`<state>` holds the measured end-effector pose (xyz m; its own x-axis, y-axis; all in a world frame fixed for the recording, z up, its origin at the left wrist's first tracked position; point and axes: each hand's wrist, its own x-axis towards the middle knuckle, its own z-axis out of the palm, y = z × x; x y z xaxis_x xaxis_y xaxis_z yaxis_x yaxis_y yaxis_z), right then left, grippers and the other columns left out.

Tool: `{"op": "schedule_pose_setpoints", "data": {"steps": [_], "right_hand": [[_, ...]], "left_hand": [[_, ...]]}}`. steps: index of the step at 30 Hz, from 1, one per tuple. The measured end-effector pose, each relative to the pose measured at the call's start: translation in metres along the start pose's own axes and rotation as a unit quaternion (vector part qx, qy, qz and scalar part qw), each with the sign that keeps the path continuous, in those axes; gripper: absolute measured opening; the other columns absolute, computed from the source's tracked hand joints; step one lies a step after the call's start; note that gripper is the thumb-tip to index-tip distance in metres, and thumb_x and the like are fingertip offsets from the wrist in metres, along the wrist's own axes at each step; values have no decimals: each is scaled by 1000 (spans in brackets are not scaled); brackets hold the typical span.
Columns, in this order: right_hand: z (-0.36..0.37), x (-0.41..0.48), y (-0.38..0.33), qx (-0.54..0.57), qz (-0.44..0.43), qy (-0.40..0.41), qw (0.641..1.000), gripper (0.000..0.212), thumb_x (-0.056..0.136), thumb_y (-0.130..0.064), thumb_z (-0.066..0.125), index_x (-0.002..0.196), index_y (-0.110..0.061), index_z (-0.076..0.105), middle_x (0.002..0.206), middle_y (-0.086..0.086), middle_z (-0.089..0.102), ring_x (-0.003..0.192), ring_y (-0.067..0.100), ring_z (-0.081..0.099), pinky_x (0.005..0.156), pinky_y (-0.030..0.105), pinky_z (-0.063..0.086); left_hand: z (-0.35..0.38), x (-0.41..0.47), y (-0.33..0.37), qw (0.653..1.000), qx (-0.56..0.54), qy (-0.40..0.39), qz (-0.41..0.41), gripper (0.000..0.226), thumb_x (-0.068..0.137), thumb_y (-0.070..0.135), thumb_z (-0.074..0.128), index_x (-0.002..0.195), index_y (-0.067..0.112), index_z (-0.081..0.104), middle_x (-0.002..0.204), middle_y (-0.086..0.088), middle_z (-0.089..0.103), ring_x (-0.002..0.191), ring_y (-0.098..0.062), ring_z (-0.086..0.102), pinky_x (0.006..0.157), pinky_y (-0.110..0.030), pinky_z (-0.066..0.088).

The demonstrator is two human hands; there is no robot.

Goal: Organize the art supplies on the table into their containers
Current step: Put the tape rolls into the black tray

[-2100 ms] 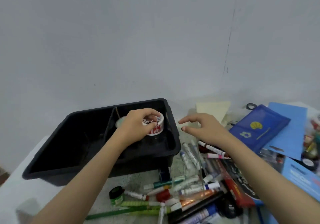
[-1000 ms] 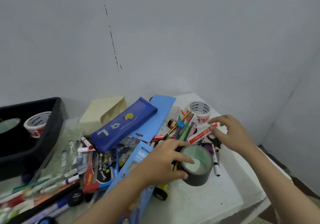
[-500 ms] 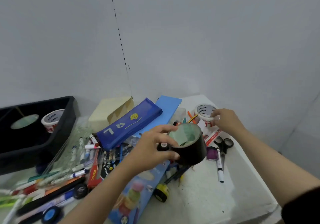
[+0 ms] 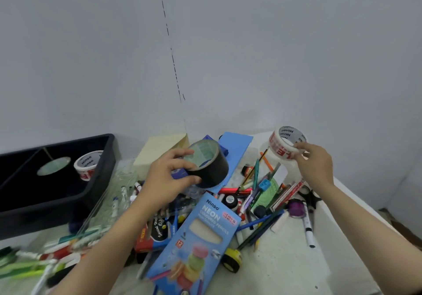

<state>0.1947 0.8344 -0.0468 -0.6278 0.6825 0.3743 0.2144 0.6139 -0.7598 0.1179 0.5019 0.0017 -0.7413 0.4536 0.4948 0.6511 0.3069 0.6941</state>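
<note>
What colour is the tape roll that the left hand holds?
The tape roll is black outside, pale green inside; the head view shows it best.

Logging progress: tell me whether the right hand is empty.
No, the right hand pinches a white Ninso tape roll by its rim.

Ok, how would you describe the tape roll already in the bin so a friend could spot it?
Find the black bin at the left of the table. Inside, near its right wall, sits a white tape roll with red print. Unlike the matching roll held by the right hand, no hand touches it.
</note>
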Motion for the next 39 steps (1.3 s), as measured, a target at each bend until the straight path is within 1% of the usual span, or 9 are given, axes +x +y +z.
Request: {"op": "schedule_pose_setpoints", "data": {"steps": [3, 10, 13, 15, 18, 21, 25, 33, 39], "right_hand": [[6, -3, -19, 31, -24, 21, 999, 20, 86, -13, 63, 105, -15, 68, 111, 11, 62, 103, 31, 58, 89, 47, 47], [42, -34, -103, 137, -77, -25, 987, 19, 87, -11, 65, 101, -25, 63, 107, 0, 57, 103, 26, 60, 92, 38, 48], [66, -56, -143, 174, -88, -73, 978, 19, 88, -11, 65, 97, -26, 60, 109, -3, 55, 104, 23, 59, 93, 30, 45], [83, -72, -168, 192, -99, -107, 970, 19, 88, -14, 64, 96, -30, 60, 111, -3, 55, 105, 21, 58, 95, 30, 44], [110, -94, -201, 215, -107, -139, 961, 22, 88, -13, 65, 94, -33, 59, 110, -3, 56, 99, 15, 58, 97, 33, 46], [134, -113, -225, 241, -107, -147, 953, 28, 85, -9, 67, 90, -35, 60, 108, -3, 60, 92, 10, 61, 90, 36, 51], [159, -135, -240, 240, -109, -158, 952, 36, 84, -8, 68, 86, -42, 57, 107, -4, 60, 95, 14, 61, 92, 33, 49], [185, -162, -252, 213, -114, -151, 959, 36, 83, -6, 69, 85, -41, 59, 100, -13, 58, 90, -1, 59, 91, 29, 48], [192, -170, -258, 194, -111, -138, 965, 32, 82, -5, 70, 86, -36, 62, 98, -18, 58, 90, 4, 60, 90, 25, 45]], "left_hand": [[-25, -3, -9, 1000, 13, 15, -3, 40, 61, 7, 86, 65, 42, 69, 109, 19, 59, 100, 14, 53, 85, -4, 40], [-106, -11, -32, 997, 40, 54, -32, 32, 66, 2, 81, 74, 29, 67, 110, 16, 59, 96, 18, 52, 85, -6, 40], [-145, -16, -46, 993, 72, 80, -45, 29, 67, 4, 80, 77, 29, 67, 112, 8, 61, 101, 2, 56, 86, -12, 43], [-170, -21, -58, 990, 89, 94, -59, 25, 68, 2, 79, 76, 23, 68, 113, 3, 61, 98, -8, 58, 80, -4, 42], [-205, -27, -80, 983, 126, 92, -97, 20, 68, 1, 79, 77, 16, 69, 116, 0, 61, 97, -9, 57, 84, -9, 41], [-233, -31, -107, 972, 176, 65, -144, 17, 68, 4, 81, 82, 9, 72, 118, 0, 59, 104, -13, 55, 94, -24, 39], [-255, -37, -142, 960, 195, 29, -199, 23, 65, 4, 83, 85, 5, 73, 119, -1, 59, 110, -15, 52, 96, -24, 34], [-254, -29, -177, 946, 207, -147, -202, 32, 65, 0, 82, 57, 24, 62, 89, 7, 51, 76, 1, 50, 67, -1, 36], [-249, -14, -184, 941, 205, -200, -180, 23, 62, -1, 83, 61, 14, 67, 79, 3, 52, 73, -6, 51, 64, -5, 42]]}}
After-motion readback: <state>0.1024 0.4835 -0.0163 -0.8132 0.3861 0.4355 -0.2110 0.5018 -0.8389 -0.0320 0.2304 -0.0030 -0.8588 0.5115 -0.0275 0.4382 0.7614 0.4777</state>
